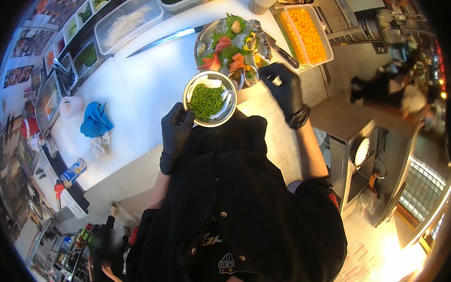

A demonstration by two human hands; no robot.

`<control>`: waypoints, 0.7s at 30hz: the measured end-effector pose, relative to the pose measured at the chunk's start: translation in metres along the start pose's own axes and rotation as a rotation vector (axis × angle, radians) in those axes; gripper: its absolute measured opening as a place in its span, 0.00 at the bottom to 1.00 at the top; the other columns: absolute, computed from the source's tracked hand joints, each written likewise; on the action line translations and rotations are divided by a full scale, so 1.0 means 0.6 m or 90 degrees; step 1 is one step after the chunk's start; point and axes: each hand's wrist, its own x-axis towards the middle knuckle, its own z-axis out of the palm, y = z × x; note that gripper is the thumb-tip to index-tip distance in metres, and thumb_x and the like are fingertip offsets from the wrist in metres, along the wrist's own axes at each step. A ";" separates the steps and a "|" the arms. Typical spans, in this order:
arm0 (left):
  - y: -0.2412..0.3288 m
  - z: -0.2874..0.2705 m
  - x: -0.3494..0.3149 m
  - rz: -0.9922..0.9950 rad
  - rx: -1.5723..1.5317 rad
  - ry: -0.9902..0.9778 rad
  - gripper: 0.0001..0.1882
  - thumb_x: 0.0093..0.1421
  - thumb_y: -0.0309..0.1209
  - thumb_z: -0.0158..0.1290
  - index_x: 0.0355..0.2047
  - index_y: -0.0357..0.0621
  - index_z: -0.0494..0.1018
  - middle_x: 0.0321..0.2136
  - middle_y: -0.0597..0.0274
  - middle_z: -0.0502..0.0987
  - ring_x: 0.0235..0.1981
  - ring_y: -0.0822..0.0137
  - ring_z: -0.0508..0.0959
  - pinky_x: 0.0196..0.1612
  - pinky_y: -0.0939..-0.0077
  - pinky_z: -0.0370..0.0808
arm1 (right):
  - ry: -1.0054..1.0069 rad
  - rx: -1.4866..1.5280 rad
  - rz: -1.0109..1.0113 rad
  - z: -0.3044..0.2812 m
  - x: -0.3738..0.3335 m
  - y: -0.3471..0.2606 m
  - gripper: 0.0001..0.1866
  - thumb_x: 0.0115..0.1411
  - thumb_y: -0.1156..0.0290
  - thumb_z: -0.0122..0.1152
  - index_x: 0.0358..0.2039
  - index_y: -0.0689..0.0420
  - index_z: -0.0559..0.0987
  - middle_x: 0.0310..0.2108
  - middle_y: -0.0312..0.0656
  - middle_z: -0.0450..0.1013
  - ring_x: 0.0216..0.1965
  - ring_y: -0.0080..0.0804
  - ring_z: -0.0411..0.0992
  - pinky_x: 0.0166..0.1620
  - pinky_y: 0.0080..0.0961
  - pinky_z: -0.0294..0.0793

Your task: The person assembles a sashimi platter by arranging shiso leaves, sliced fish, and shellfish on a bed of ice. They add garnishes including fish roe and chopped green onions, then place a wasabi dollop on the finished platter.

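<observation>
My left hand (177, 132), in a black glove, grips the left rim of a round metal bowl (235, 102). Chopped green herbs (207, 103) fill the bowl's middle, with white strips (208, 83) around them. Just beyond it sits a round platter of sashimi (200, 48), dressed with pink and orange fish slices (222, 43), green leaves (235, 24) and shells. My right hand (285, 89), also black-gloved, hovers at the platter's near right side with its fingers pinched together. A small pale spot shows among those fingers; what it is I cannot make out.
A long knife (160, 41) lies on the white cutting board (148, 69), and a dark-handled knife (282, 53) rests right of the platter. Around them are a tub of orange cubes (309, 36), a blue cloth (96, 119), a gas torch (70, 175) and a tub of white shreds (129, 25).
</observation>
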 end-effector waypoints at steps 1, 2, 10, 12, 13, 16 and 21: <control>0.001 -0.001 -0.002 -0.002 0.019 -0.005 0.06 0.64 0.26 0.57 0.32 0.36 0.74 0.18 0.62 0.70 0.21 0.75 0.66 0.26 0.72 0.67 | -0.067 0.053 -0.027 0.027 -0.012 -0.025 0.13 0.56 0.82 0.68 0.43 0.59 0.85 0.38 0.40 0.80 0.38 0.30 0.78 0.42 0.27 0.77; 0.002 -0.002 -0.004 0.004 0.033 -0.012 0.06 0.64 0.26 0.58 0.32 0.36 0.74 0.18 0.61 0.70 0.21 0.75 0.66 0.26 0.72 0.67 | -0.135 0.109 -0.056 0.056 -0.025 -0.049 0.15 0.55 0.80 0.70 0.45 0.59 0.84 0.40 0.41 0.80 0.42 0.32 0.78 0.45 0.29 0.77; -0.003 -0.014 -0.015 0.033 0.086 -0.013 0.08 0.64 0.27 0.58 0.31 0.36 0.73 0.18 0.59 0.69 0.20 0.73 0.64 0.26 0.72 0.66 | -0.271 -0.180 -0.299 0.188 -0.037 -0.082 0.15 0.50 0.74 0.70 0.40 0.53 0.82 0.39 0.41 0.76 0.44 0.44 0.74 0.45 0.41 0.73; -0.009 -0.019 -0.016 0.030 0.059 -0.005 0.08 0.64 0.27 0.58 0.31 0.36 0.72 0.18 0.58 0.69 0.20 0.73 0.64 0.26 0.72 0.66 | -0.240 -0.077 -0.271 0.168 -0.029 -0.076 0.14 0.51 0.75 0.70 0.40 0.53 0.83 0.38 0.42 0.77 0.43 0.44 0.75 0.45 0.40 0.74; -0.013 -0.021 -0.016 0.018 0.049 -0.006 0.08 0.64 0.28 0.58 0.31 0.35 0.72 0.18 0.58 0.69 0.20 0.73 0.64 0.26 0.72 0.66 | -0.230 -0.043 -0.261 0.154 -0.026 -0.073 0.13 0.51 0.75 0.70 0.39 0.53 0.83 0.37 0.42 0.77 0.42 0.44 0.75 0.45 0.40 0.74; -0.026 -0.024 -0.013 -0.008 0.031 -0.004 0.09 0.64 0.28 0.58 0.31 0.35 0.72 0.17 0.58 0.69 0.20 0.73 0.64 0.26 0.71 0.66 | -0.109 -0.018 -0.157 0.110 -0.009 -0.054 0.10 0.53 0.78 0.70 0.37 0.56 0.84 0.35 0.43 0.79 0.40 0.45 0.76 0.43 0.38 0.75; -0.049 -0.032 -0.008 -0.016 0.025 -0.003 0.10 0.64 0.30 0.58 0.30 0.35 0.72 0.17 0.57 0.70 0.19 0.71 0.65 0.26 0.70 0.66 | -0.122 -0.211 -0.180 0.087 0.012 -0.011 0.10 0.56 0.80 0.66 0.39 0.57 0.85 0.36 0.44 0.79 0.39 0.44 0.77 0.43 0.38 0.76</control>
